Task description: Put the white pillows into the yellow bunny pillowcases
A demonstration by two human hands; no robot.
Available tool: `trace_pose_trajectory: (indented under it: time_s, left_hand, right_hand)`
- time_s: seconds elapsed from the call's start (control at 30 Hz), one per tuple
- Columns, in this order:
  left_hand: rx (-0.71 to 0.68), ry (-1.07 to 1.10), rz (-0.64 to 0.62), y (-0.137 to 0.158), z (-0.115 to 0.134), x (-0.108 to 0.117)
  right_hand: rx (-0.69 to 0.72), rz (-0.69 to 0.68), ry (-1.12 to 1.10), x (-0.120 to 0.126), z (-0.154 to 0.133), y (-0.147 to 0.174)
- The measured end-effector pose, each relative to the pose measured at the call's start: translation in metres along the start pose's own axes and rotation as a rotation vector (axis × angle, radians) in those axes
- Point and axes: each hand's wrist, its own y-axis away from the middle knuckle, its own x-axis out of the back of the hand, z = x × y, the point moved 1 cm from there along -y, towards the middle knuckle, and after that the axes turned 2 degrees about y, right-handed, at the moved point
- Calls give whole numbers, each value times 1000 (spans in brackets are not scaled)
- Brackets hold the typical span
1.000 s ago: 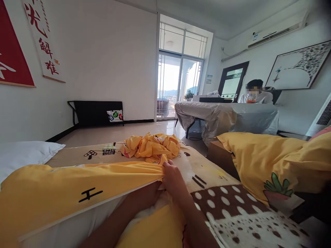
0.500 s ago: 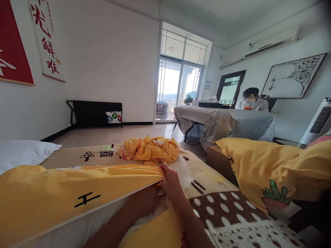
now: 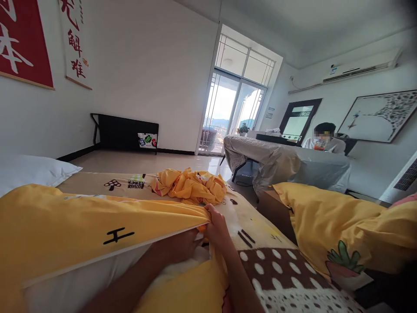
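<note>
Your right hand (image 3: pixel 217 224) is closed on the edge of the yellow cover (image 3: pixel 153 215), which spreads across the lower left and centre of the frame. That grip seems to lift the edge and keep the opening wide. Your left hand (image 3: pixel 189 241) lies under the raised edge, near the white filling (image 3: pixel 81 278) (its fingers are mostly hidden, so I cannot tell whether they grasp anything). The patterned blanket (image 3: pixel 276 269) underneath probably serves as a flat support. Just beyond your right hand, at centre, sits the crumpled yellow cloth (image 3: pixel 192 186).
</note>
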Motion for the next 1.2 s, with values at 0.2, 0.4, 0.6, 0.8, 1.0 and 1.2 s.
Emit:
trace_pose_trajectory:
  time_s: [0.2,0.4,0.6,0.8,1.0,1.2]
  left_hand:
    - [-312,-57,11,3,1,-13]
    - [-227,-88,-49,-1,-1,-16]
    - [-143,-50,-65,-3,1,-14]
    - [-155,-37,-45,-3,0,-13]
    - [-61,-58,-49,-4,0,-12]
    - [14,-42,-80,-3,2,-9]
  right_hand:
    - [29,3,-4,1,-2,2]
    - [-20,-19,55,-4,4,-1]
    - [-36,-35,41,-3,1,0]
    - [-38,-29,26,-4,0,0]
    - [-40,-30,38,-3,-6,3]
    - [-35,13,146,-2,-11,4]
